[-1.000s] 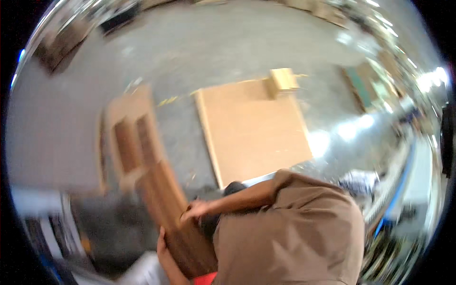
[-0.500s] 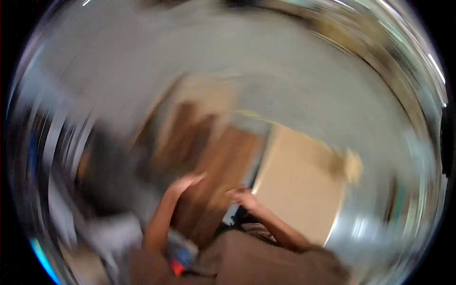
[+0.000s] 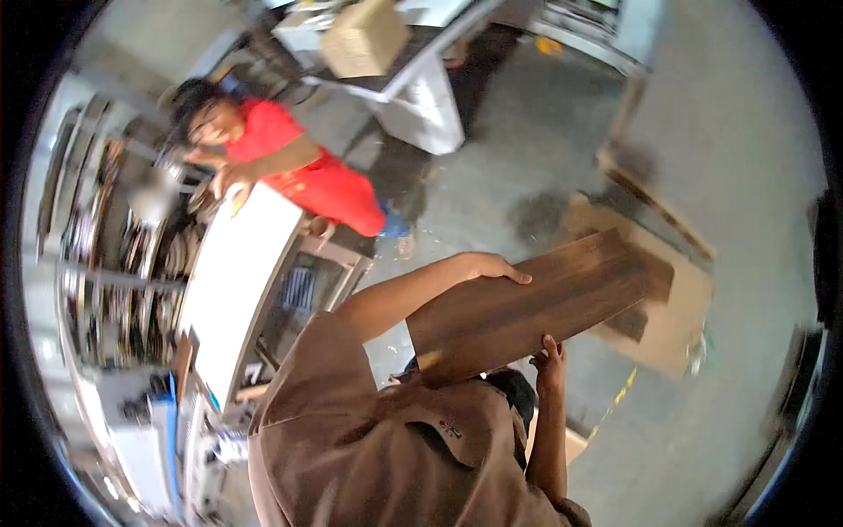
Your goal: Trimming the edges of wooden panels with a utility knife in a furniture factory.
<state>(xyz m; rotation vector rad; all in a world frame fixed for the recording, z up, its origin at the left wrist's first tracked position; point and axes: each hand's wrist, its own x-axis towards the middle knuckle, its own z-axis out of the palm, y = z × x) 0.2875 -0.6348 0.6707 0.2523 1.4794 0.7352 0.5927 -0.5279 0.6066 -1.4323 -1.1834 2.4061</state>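
Observation:
I hold a long dark brown wood-grain panel (image 3: pixel 527 307) slanting in front of my body, its far end up to the right. My left hand (image 3: pixel 496 266) grips the panel's upper long edge, thumb lying on its face. At the lower long edge, my right hand (image 3: pixel 551 362) is closed with the thumb over the face and the other fingers partly hidden. Past the panel's far end, a flattened cardboard sheet (image 3: pixel 689 329) lies on the floor, with other dark brown pieces (image 3: pixel 628 323) on it, partly covered by the panel.
A person in red (image 3: pixel 320 184) leans at a white-topped table (image 3: pixel 233 263) on the left. Shelves of stacked sheets (image 3: pixel 132 255) stand behind it. At the back, a table carries a cardboard box (image 3: pixel 364 37). A large grey surface (image 3: pixel 729 132) with a worn edge fills the upper right.
My view has swung round, bringing the person in red and the white table into sight. Earlier, blurred, my hands were over brown boards; now both plainly grip one panel.

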